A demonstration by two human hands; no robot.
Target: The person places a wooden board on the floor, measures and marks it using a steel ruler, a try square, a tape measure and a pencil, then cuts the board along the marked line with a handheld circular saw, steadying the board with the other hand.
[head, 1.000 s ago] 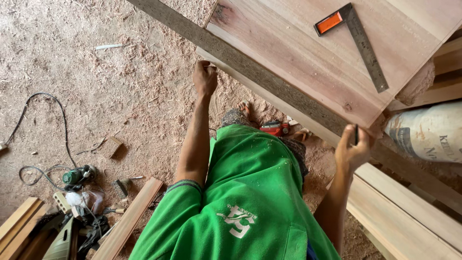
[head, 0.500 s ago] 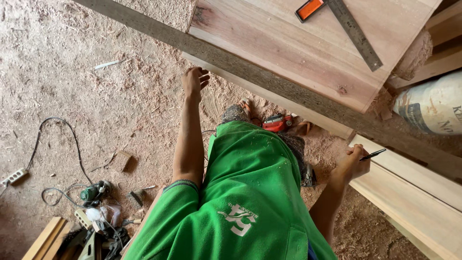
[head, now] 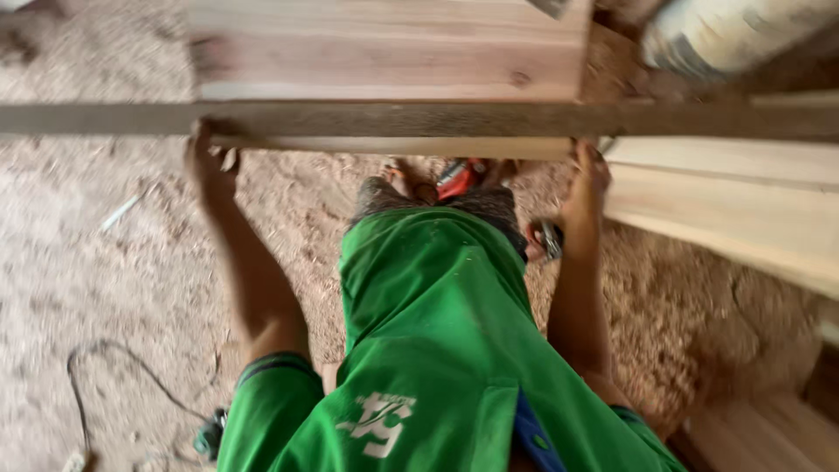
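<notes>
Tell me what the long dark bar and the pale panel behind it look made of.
Long dark bar: probably wood, grey-brown, weathered or unfinished, with faint grain streaks; blur leaves it open. The left hand and right hand are at its lower edge. Pale panel: bare, unpainted wood in joined boards, judging by the pinkish grain lines, seams and a small knot.

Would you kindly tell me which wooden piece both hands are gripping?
The long dark grey batten crossing the frame; left hand and right hand grip it, unlike the pale boards.

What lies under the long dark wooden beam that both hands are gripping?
Under the long dark wooden beam a paler plank shows, gripped by the left hand and right hand. Sawdust-covered floor lies below; the plank's support is hidden.
</notes>
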